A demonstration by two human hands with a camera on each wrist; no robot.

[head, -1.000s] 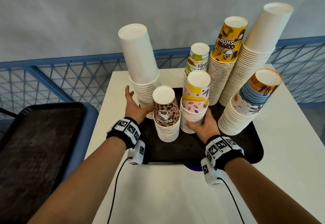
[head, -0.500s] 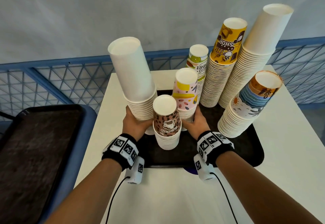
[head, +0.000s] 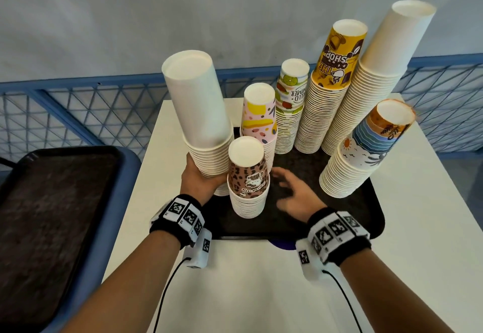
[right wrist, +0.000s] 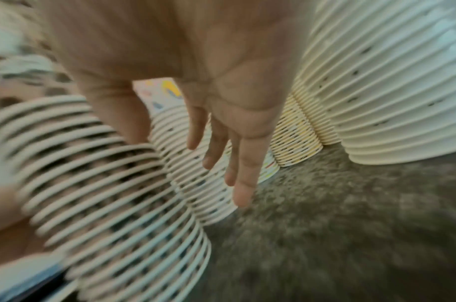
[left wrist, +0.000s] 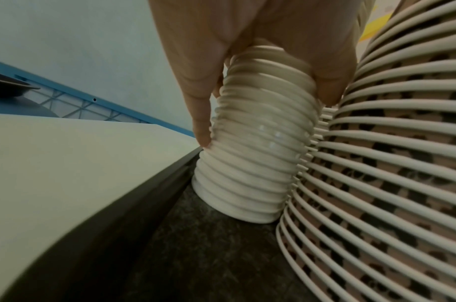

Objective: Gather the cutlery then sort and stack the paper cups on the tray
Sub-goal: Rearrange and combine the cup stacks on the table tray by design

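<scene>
My left hand (head: 202, 181) grips the lower part of a plain white cup stack (head: 198, 113) that leans left, its base by the left rim of the black tray (head: 339, 219). In the left wrist view my left hand (left wrist: 262, 102) has fingers and thumb wrapped round the white stack (left wrist: 255, 155). A leopard-print stack (head: 248, 176) stands just right of it, with a pink patterned stack (head: 258, 116) behind. My right hand (head: 292, 194) hovers open over the tray, holding nothing; the right wrist view shows this right hand (right wrist: 221, 163) with straight fingers.
Further stacks fill the tray's back and right: fruit print (head: 290, 103), yellow coffee-shop (head: 332, 79), tall white (head: 379, 71), sun-and-waves (head: 366, 155). A blue cart with a dark tray (head: 52, 215) stands left of the white table (head: 248, 293). A blue mesh railing (head: 78, 113) runs behind.
My right hand pushed the pink stack back on the tray, then let go and drew back. My left hand tilted the white stack left and pulled it nearer.
</scene>
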